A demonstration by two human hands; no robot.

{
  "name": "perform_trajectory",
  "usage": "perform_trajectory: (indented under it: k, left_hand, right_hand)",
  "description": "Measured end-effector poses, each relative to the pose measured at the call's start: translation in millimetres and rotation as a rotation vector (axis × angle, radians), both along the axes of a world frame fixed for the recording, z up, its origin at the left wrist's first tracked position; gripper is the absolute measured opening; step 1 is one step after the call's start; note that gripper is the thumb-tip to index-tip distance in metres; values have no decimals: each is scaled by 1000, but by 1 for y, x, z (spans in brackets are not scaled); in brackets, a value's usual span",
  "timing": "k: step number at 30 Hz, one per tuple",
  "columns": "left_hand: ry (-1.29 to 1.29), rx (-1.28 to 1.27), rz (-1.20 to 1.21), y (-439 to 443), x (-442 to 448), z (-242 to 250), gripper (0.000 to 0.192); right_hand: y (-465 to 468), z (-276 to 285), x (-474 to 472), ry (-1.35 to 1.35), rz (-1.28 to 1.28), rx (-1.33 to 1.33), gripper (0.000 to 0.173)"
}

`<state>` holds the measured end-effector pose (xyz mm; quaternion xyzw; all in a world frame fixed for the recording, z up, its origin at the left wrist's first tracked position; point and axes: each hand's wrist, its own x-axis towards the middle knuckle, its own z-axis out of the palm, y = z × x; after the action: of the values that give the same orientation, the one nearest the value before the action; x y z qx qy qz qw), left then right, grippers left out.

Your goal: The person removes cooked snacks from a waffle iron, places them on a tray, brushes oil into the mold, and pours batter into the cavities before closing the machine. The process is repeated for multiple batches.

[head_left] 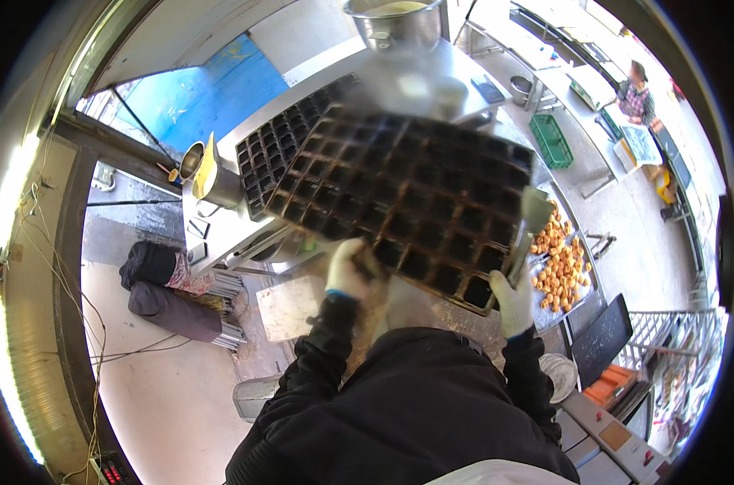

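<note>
A large dark multi-cup baking tray [403,200] with square hollows is held up in front of me, tilted and slightly blurred. My left hand [348,270], in a white work glove, grips its near edge towards the left; the fingertips are blurred. At the near right corner, my gloved right hand [512,303] holds the tray with the thumb on the rim. A flat scraper-like tool [527,221] rises along that side from the right hand, its exact kind unclear. Behind, a second multi-cup tray [270,145] lies on the steel table [221,239], partly covered by the held one.
Small golden baked pieces [558,267] lie heaped on a metal surface at right. Batter-smeared metal jug [221,182] and large mixing bowl [397,27] stand on the table. A green crate [550,140] sits on the floor. Another person [635,100] is at a far table.
</note>
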<state>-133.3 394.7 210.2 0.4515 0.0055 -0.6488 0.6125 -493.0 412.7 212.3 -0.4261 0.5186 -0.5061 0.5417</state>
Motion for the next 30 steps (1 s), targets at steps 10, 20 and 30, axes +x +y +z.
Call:
perform_trajectory:
  k: [10, 20, 30]
  left_hand:
    - [-274, -311, 153, -17, 120, -109, 13]
    - [211, 151, 200, -143, 162, -116, 36]
    - [165, 165, 134, -188, 194, -102, 42]
  right_hand:
    - [-199, -73, 144, 296, 481, 49, 80]
    - [-409, -55, 247, 1055, 271, -193, 65]
    - [-404, -20, 267, 966, 89, -299, 55]
